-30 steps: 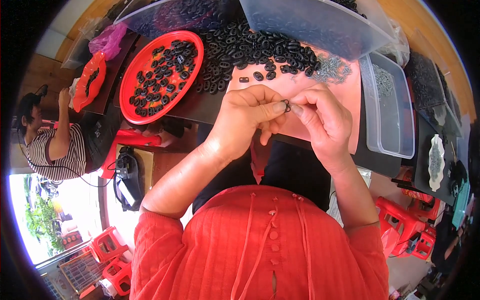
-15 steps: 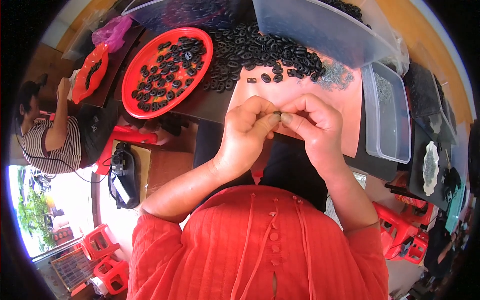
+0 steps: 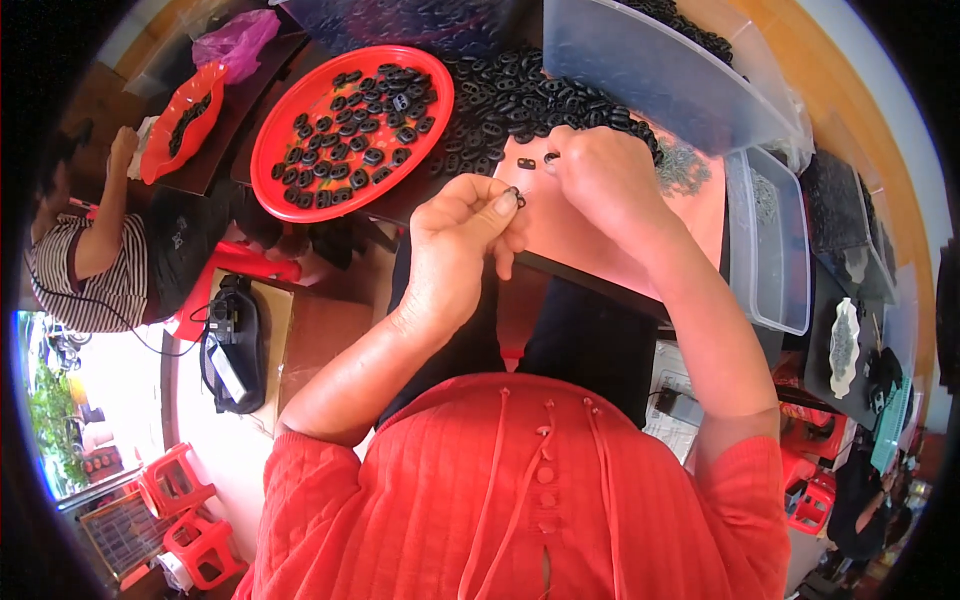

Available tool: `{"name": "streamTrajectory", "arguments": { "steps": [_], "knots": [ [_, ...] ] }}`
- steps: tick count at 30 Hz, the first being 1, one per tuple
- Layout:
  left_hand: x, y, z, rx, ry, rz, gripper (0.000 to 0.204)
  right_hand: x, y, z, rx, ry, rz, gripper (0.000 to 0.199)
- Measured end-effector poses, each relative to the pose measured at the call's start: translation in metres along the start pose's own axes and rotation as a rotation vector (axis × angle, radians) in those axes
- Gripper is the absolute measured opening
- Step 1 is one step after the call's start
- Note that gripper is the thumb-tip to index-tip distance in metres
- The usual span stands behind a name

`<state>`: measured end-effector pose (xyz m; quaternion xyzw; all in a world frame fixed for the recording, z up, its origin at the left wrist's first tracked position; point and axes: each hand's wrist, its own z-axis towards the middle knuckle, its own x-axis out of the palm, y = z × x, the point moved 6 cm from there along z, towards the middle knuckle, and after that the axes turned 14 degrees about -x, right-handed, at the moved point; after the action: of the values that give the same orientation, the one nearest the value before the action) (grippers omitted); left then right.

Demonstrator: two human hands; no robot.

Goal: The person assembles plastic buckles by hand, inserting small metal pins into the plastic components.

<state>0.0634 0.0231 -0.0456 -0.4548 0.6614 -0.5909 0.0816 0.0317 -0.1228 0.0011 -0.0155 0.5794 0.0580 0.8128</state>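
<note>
My left hand (image 3: pixel 450 240) is raised over the near edge of the work surface. Its thumb and index finger pinch a small black two-holed cord lock piece (image 3: pixel 518 197), while the other fingers curl loosely below. Further forward, my right hand (image 3: pixel 612 178) lies over a pink sheet (image 3: pixel 570 225), its fingertips closed around a loose black oval piece (image 3: pixel 551 157) at the front of a heap. The back of that hand hides most of its fingers. Beside it rests a single black two-holed piece (image 3: pixel 526 163). The heap of black oval pieces (image 3: pixel 490 95) spreads behind both hands.
A red round tray (image 3: pixel 262 165) with many black pieces stands at left. Small silvery metal parts (image 3: pixel 685 170) lie right of my right hand, near a clear plastic tub (image 3: pixel 790 300). A larger clear bin (image 3: pixel 660 75) stands behind. Another person (image 3: pixel 100 270) sits at far left.
My hands, together before, have parted. The right went forward to the heap's front edge; the left shifted slightly left and kept a black piece. The view has shifted a little.
</note>
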Motion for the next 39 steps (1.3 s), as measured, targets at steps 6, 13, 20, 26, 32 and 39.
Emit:
{"name": "streamTrajectory", "arguments": {
  "steps": [6, 13, 20, 26, 32, 39],
  "knots": [
    [0.001, -0.001, 0.001, -0.012, 0.009, -0.013, 0.01, 0.0, -0.007, 0.0, 0.049, 0.035, 0.094, 0.009],
    [-0.004, -0.006, -0.002, 0.049, -0.009, 0.016, 0.011, -0.018, -0.001, -0.041, -0.222, -0.088, 0.115, 0.008],
    [-0.001, -0.003, -0.002, 0.038, 0.007, 0.028, 0.01, -0.038, -0.014, -0.067, -0.018, -0.276, 0.149, 0.007],
    [0.007, -0.003, -0.003, 0.033, 0.027, 0.008, 0.011, -0.015, 0.0, -0.058, 0.049, -0.146, -0.085, 0.012],
    [0.005, -0.002, -0.005, 0.012, 0.01, 0.019, 0.011, -0.006, 0.009, -0.042, 0.016, -0.079, -0.08, 0.014],
    [0.01, 0.0, -0.004, 0.006, -0.011, 0.098, 0.01, -0.009, 0.022, -0.046, -0.081, -0.201, -0.085, 0.009]
  ]
}}
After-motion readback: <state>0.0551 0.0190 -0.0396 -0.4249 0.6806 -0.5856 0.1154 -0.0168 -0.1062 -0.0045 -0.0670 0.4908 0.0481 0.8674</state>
